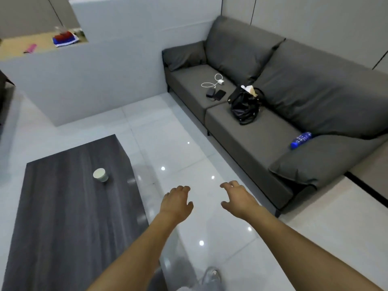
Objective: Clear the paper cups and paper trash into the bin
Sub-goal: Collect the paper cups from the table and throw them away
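- Head view: looks down over a glossy white tiled floor between a dark wood-grain coffee table and a grey sofa.
- Left hand: held out over the floor just past the table's right edge, palm down, fingers loosely curled, gripping nothing.
- Right hand: stretched forward beside the left, near the sofa's front corner, fingers relaxed and spread, also holding nothing.
- Paper cup: white, lying tilted on its side on the coffee table, toward the table's right half, well apart from both hands.
- On the sofa's far seat cushion: a white charger with coiled cable, and just in front of it a dark power bank and a black phone side by side.
- Black bag: slumped near the seam between the two seat cushions, with something pale poking from its open top; cannot tell what.
- Blue plastic bottle: lying on its side on the near seat, against the back cushion.
- Grey partition wall: behind the table, running up to the sofa's far armrest.
- Shoe: light-coloured, at the bottom edge on the floor.
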Tool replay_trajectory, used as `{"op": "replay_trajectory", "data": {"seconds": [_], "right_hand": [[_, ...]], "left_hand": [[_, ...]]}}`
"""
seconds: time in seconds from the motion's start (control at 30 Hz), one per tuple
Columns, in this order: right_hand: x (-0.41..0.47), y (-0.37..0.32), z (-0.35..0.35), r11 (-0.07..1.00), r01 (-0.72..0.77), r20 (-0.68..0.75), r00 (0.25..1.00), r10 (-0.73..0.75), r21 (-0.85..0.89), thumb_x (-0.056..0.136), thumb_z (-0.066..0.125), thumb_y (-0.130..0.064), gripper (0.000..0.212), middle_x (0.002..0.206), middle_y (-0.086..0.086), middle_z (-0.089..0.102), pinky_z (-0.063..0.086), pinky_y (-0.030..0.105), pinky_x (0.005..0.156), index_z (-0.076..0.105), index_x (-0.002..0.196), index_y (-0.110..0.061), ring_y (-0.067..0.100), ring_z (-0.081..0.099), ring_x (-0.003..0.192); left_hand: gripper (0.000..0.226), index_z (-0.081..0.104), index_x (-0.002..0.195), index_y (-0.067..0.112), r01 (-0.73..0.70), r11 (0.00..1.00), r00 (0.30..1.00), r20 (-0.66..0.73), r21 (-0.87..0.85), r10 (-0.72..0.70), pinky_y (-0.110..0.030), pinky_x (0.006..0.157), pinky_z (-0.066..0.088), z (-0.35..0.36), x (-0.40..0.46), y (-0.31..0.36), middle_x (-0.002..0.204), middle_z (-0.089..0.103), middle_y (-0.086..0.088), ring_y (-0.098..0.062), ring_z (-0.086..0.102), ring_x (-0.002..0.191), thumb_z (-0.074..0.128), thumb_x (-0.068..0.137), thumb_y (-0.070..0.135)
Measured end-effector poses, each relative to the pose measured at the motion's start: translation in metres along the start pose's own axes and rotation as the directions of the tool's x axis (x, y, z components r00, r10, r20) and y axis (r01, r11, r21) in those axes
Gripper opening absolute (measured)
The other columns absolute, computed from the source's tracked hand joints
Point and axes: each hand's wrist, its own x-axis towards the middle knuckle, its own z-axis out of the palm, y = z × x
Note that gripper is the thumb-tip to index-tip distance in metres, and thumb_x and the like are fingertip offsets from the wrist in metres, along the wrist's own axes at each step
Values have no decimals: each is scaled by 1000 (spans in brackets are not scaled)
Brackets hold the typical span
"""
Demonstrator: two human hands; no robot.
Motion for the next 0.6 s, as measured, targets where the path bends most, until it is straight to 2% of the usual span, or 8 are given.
{"op": "replay_trajectory", "data": {"seconds": [0.2, 0.37, 0.5, 0.6], "right_hand": [[97, -13, -54, 993, 88, 37, 996, -85, -73, 92, 55, -24, 58, 146, 4, 32, 50, 39, 90, 32, 145, -23, 25, 40, 127], [184, -48, -74, 969, 219, 112, 972, -207, -116, 92, 55, -24, 58, 146, 4, 32, 48, 39, 92, 32, 144, -22, 26, 38, 127], [255, -84, -83, 929, 342, 182, 932, -315, -142, 90, 55, -23, 58, 144, 3, 32, 48, 38, 92, 32, 144, -22, 25, 37, 127], [309, -114, -95, 881, 440, 232, 888, -397, -176, 90, 54, -22, 58, 144, 4, 32, 47, 37, 89, 32, 144, -22, 26, 37, 127]], "left_hand": [[51, 36, 142, 17, 116, 991, 989, -79, -65, -121, -35, 103, 39, -45, 67, -21, 141, 45, -2, -22, 44, 126, 49, 94, 32], [52, 36, 142, 16, 263, 954, 954, -108, -145, -279, -36, 104, 39, -70, 108, -57, 142, 44, -3, -23, 44, 126, 48, 94, 32], [53, 36, 142, 17, 387, 904, 904, -119, -181, -411, -36, 103, 38, -87, 142, -90, 142, 44, -2, -23, 44, 126, 49, 93, 32], [51, 39, 139, 17, 506, 829, 834, -110, -239, -541, -36, 103, 37, -103, 157, -115, 140, 45, -3, -24, 44, 126, 50, 92, 32]]}}
